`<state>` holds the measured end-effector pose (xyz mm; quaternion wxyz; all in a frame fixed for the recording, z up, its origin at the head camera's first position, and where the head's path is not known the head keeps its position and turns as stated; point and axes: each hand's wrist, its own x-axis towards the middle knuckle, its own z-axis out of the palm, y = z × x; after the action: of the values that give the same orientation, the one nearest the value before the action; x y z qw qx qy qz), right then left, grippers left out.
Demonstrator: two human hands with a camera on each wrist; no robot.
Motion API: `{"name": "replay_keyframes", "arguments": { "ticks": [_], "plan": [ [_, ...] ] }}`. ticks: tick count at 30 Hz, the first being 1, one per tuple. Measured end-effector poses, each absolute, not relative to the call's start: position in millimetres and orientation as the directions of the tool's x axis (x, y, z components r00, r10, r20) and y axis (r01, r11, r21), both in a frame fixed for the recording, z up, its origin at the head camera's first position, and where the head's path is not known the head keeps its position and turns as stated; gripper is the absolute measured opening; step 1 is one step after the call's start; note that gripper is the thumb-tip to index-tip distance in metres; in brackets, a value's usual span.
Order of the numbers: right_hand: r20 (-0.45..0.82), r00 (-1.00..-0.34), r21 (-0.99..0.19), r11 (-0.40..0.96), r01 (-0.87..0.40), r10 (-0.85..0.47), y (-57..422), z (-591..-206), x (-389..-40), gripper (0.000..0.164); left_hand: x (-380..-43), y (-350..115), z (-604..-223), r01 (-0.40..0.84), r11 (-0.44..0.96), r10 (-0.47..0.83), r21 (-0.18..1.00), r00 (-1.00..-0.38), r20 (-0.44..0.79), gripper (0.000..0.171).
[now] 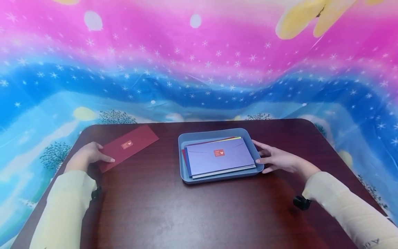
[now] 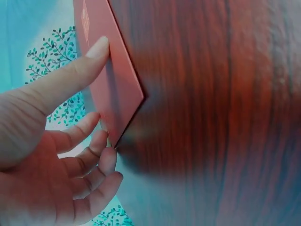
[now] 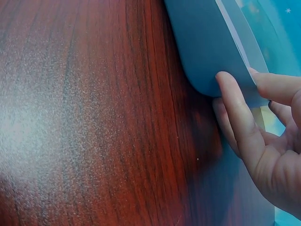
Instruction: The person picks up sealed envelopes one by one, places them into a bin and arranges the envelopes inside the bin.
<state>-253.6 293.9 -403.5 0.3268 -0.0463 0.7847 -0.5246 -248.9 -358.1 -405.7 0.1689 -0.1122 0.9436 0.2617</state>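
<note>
A dark red envelope [image 1: 132, 145] with a small heart sticker lies on the left part of the table. My left hand [image 1: 88, 155] pinches its near left end, thumb on top and fingertips along the edge, as the left wrist view [image 2: 70, 141] also shows. A grey-blue tray [image 1: 220, 178] sits at the middle right. It holds a stack of envelopes, a pale lavender envelope [image 1: 220, 160] with a similar sticker on top. My right hand [image 1: 276, 159] holds the tray's right rim, one digit over the rim and another against the outer wall [image 3: 207, 70].
The dark wood-grain table [image 1: 186, 214] has rounded far corners. A pink and blue cloth [image 1: 192, 69] printed with snowflakes hangs behind it and along its sides. Dark red, yellow, blue and white edges peek out beneath the top envelope in the tray.
</note>
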Motion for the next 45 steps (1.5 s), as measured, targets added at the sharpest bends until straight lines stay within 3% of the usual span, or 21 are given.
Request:
{"name": "replay_keyframes", "arguments": {
  "ticks": [5, 14, 23, 32, 37, 41, 45],
  "plan": [
    [-0.461, -0.781, -0.857, 0.440, 0.268, -0.421, 293.8, -402.7, -253.0, 0.092, -242.9, -357.8, -404.6, -0.328, 0.868, -0.182, 0.372, -0.908, -0.377, 0.100],
    [-0.462, -0.779, -0.857, 0.441, 0.267, -0.424, 294.1, -400.7, -254.0, 0.091, -240.5, -349.5, -400.9, -0.264, 0.920, -0.126, 0.289, -0.898, -0.422, 0.109],
    [-0.460, -0.776, -0.861, 0.432, 0.269, -0.432, 293.5, -401.8, -252.9, 0.090, -235.6, -351.2, -407.9, -0.244, 0.859, -0.058, 0.450, -0.920, -0.388, 0.103],
    [-0.455, -0.772, -0.865, 0.426, 0.264, -0.445, 292.3, -400.8, -252.0, 0.091, -231.3, -360.2, -402.1, -0.154, 0.751, 0.002, 0.642, -0.972, -0.235, 0.064],
    [-0.463, -0.778, -0.859, 0.433, 0.275, -0.425, 293.1, -401.6, -252.8, 0.092, -233.0, -363.7, -399.4, -0.183, 0.546, 0.017, 0.818, -0.973, -0.229, 0.041],
    [-0.466, -0.776, -0.858, 0.433, 0.278, -0.424, 293.7, -402.5, -253.6, 0.092, -230.8, -362.2, -398.6, -0.200, 0.397, -0.003, 0.896, -0.976, -0.216, 0.031],
    [-0.465, -0.775, -0.859, 0.431, 0.277, -0.428, 293.2, -402.7, -253.9, 0.091, -227.6, -360.6, -396.5, -0.180, 0.171, -0.028, 0.969, -0.984, -0.178, 0.006]
  ]
}}
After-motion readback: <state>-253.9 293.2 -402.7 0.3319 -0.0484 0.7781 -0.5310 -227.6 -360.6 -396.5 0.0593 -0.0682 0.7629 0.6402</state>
